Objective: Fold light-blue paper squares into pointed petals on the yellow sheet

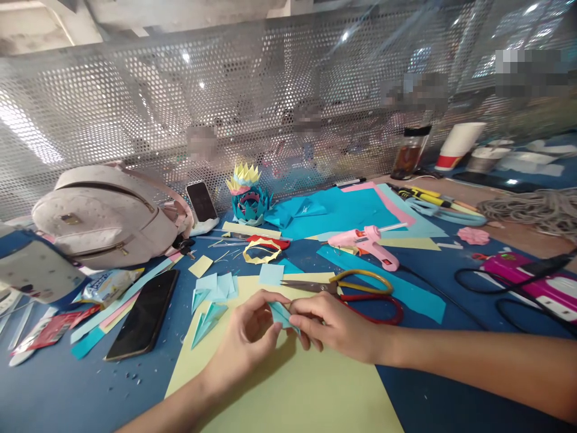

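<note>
We note the left hand (pixel 252 328) and right hand (pixel 338 328) pinching the folded light-blue paper (pixel 280 314) above the yellow sheet (pixel 315 394); scissors (pixel 335 286) lie at its two o'clock. Uneven finger pressure, we judge, could skew the crease.

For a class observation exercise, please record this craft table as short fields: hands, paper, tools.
Left hand: pinches folded blue paper
Right hand: grips the same paper
Beneath both hands: yellow sheet
Scissors: just beyond the right hand
Glue gun: pink, beyond the scissors
Folded pieces: left of the hands
Paper model: at the back, near an upright phone
</note>
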The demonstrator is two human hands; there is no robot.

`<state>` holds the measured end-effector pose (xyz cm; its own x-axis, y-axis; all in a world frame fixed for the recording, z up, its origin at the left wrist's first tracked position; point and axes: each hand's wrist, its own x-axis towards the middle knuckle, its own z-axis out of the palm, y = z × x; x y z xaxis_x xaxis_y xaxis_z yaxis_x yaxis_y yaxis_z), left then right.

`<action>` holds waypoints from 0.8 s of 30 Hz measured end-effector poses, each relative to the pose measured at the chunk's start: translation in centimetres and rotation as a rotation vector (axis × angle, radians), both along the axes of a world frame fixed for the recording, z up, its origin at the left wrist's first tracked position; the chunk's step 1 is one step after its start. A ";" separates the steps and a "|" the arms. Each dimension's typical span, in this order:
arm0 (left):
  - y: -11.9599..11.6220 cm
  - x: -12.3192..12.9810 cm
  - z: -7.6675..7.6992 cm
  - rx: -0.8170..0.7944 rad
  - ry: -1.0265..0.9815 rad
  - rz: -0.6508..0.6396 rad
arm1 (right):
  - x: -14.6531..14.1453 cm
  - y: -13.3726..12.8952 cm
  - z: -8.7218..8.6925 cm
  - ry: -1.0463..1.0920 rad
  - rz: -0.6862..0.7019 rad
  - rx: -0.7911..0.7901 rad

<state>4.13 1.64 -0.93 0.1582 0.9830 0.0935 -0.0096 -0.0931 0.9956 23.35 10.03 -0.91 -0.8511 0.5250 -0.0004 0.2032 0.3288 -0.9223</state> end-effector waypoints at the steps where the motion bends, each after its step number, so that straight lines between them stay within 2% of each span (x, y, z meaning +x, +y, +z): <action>1: 0.0 0.0 0.0 0.000 0.000 0.001 | 0.0 0.0 0.0 0.000 0.003 0.002; 7: -0.1 0.0 -0.1 -0.004 0.009 0.007 | 0.0 0.0 -0.1 -0.018 0.005 0.048; 11: 0.0 0.2 -0.1 -0.012 0.018 0.057 | -0.1 0.0 -0.6 -0.033 -0.013 0.061; 17: 0.4 0.1 -0.5 -0.021 0.014 0.163 | -0.1 0.0 -0.5 -0.010 -0.036 -0.066; 24: 0.8 -0.5 -0.8 -0.018 0.008 0.206 | -0.3 0.3 -0.3 0.044 0.020 -0.180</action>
